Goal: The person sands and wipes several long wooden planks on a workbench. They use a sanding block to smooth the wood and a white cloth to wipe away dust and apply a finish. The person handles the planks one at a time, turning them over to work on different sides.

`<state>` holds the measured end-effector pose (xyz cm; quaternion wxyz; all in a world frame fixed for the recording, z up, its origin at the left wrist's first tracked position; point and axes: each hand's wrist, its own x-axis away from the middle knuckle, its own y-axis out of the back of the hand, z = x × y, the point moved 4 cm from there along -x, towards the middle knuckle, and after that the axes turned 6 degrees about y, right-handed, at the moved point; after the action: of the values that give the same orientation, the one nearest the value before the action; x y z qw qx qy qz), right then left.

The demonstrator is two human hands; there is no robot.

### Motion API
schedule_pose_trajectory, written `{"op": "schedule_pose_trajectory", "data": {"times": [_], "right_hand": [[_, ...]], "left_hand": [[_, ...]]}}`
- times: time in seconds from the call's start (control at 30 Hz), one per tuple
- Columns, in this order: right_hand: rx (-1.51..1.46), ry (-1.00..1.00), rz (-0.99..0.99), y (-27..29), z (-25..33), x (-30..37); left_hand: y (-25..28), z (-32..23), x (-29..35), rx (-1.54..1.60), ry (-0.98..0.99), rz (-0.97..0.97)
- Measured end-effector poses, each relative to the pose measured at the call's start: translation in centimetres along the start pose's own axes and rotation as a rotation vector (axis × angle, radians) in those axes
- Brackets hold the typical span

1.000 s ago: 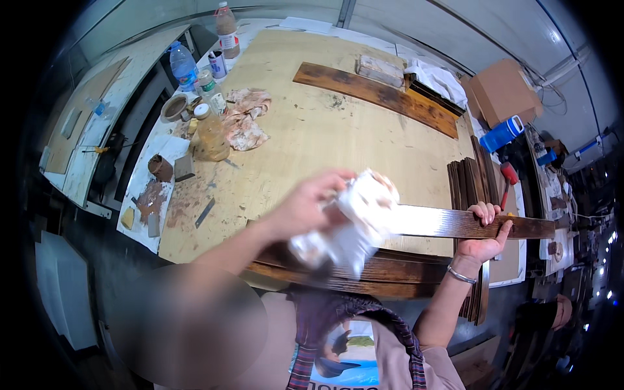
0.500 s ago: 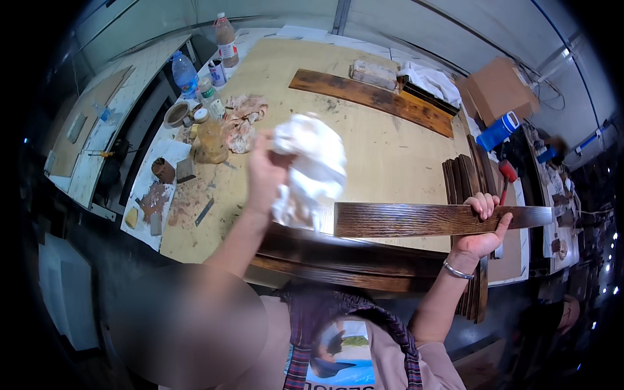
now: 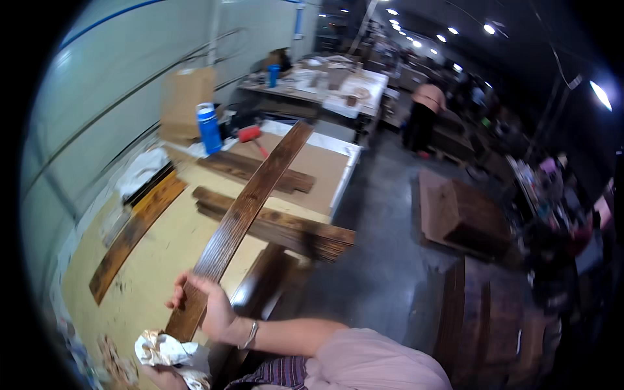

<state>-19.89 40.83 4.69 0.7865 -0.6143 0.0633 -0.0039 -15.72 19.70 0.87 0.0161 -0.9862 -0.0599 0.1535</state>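
Fingers (image 3: 175, 298) of the right hand (image 3: 220, 311) are bent around a long brown board (image 3: 242, 214), holding it close to its near end. So the board lies inside the curl of that hand, with most of its length sticking out past the fingers. Part of its top looks shiny. By the board's near end, the left hand (image 3: 162, 377) holds a bunched white cloth (image 3: 170, 351), but the cloth hides its fingers. I cannot tell if the cloth touches the board.

It looks like the rubbing step, with the board being wiped or checked. My guess is that the next move calls for a firm right hand and the cloth pressed flat along the board.

A pile of dark boards (image 3: 292, 227) crosses below the long board. Left of the long board's far end are a red mallet (image 3: 249, 134) and a blue bottle (image 3: 208, 130). The yellowish tabletop (image 3: 162, 257) spreads out to its left.
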Motion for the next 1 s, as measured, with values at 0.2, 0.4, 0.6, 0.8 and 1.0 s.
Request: {"op": "schedule_pose_trajectory", "data": {"times": [0.2,0.4,0.6,0.8,1.0], "right_hand": [[0.018,0.089,-0.053,-0.7,7.3,2.3],[0.082,0.216,-0.057,-1.0,10.0,3.9],[0.046,0.22,-0.066,-0.7,9.6,4.0],[0.069,0.116,-0.07,-1.9,7.4,3.3],[0.135,0.069,-0.036,-1.6,5.0,1.9]], "left_hand": [[-6.8,-1.4,2.2,0.224,0.179,0.439],[-7.4,0.6,1.2,-0.023,0.076,0.358],[-7.9,-1.6,2.1,0.042,0.116,0.402],[-6.8,-4.0,2.8,0.063,0.088,0.388],[-3.7,-1.0,3.4,0.163,0.196,0.162]]}}
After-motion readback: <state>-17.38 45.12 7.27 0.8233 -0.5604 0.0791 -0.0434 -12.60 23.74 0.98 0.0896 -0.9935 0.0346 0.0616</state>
